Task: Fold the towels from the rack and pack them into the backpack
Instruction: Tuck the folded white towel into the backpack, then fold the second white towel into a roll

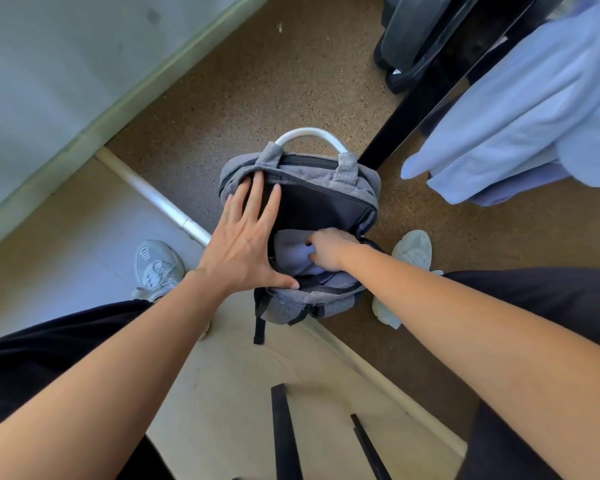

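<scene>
Towel (291, 252) going into the backpack (355, 187): your right hand (329, 252) grips it, left hand (246, 237) lies flat across the mouth; next, press down, release

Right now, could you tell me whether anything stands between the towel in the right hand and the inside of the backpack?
Nothing visible does. The left hand spreads the backpack open with straight fingers, and the right hand grips the towel, which is already partly inside. The dark space beyond it looks free, though its bottom is too dark to see.
</scene>
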{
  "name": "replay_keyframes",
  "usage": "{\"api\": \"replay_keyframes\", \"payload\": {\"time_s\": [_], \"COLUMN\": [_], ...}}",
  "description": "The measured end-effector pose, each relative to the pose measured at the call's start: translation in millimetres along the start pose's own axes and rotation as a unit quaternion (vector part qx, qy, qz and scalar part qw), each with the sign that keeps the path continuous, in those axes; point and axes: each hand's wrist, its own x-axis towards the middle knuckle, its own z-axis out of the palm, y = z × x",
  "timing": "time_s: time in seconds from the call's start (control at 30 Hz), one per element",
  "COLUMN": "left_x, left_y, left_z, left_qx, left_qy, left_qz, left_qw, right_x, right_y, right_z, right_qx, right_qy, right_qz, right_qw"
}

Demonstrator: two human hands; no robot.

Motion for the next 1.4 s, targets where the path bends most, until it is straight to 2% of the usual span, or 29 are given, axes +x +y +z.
{"api": "replay_keyframes", "payload": {"time_s": [0.1,0.2,0.37,0.5,0.57,0.63,0.7,0.83,0.87,0.97,1.03,1.1,1.23,1.3,1.4], "left_x": [4.9,10.6,10.4,0.5,-4.3,-6.6,-3.3,25.4,35.3,69.3,92.9,114.4,145.0,153.2,162.5], "left_y": [4.3,10.0,24.4,47.1,66.1,90.0,116.8,172.2,186.3,224.5,243.2,255.6,273.4,282.5,293.4], "left_z": [-6.1,-14.1,-32.5,-47.6,-58.7,-70.6,-80.9,-103.4,-110.5,-129.3,-136.8,-140.5,-145.3,-146.9,-148.7], "left_qx": [-0.007,-0.004,-0.028,-0.110,-0.159,-0.218,-0.276,-0.372,-0.400,-0.444,-0.444,-0.433,-0.412,-0.426,-0.484], "left_qy": [0.006,0.011,0.033,0.069,0.076,0.083,0.080,0.044,0.040,0.046,0.043,0.024,0.010,0.003,-0.027], "left_qz": [-0.009,-0.018,-0.042,-0.023,-0.015,-0.018,-0.026,-0.010,-0.010,-0.016,-0.024,-0.035,-0.050,-0.046,-0.052], "left_qw": [1.000,1.000,0.998,0.991,0.984,0.972,0.958,0.927,0.916,0.895,0.895,0.900,0.910,0.904,0.873], "right_x": [-36.7,-83.5,-153.6,-198.0,-211.7,-220.9,-230.6,-234.5,-234.5,-236.6,-236.1,-231.2,-231.0,-238.9,-250.3], "right_y": [6.2,14.7,22.9,35.0,45.0,57.5,70.6,112.8,124.3,161.0,183.4,198.9,194.8,185.1,166.4], "right_z": [-24.3,-45.7,-69.8,-85.5,-93.0,-101.7,-111.8,-116.7,-116.6,-120.3,-124.3,-124.4,-124.7,-126.0,-126.2], "right_qx": [0.130,0.231,0.298,0.359,0.399,0.450,0.498,0.601,0.625,0.686,0.721,0.734,0.686,0.622,0.505], "right_qy": [0.056,0.124,0.187,0.303,0.398,0.486,0.540,0.561,0.567,0.604,0.590,0.574,0.603,0.656,0.716], "right_qz": [-0.041,-0.071,-0.093,-0.076,-0.044,-0.005,0.029,0.123,0.148,0.172,0.186,0.192,0.197,0.165,0.107], "right_qw": [0.989,0.963,0.931,0.879,0.825,0.749,0.678,0.556,0.516,0.366,0.312,0.308,0.356,0.394,0.471]}}
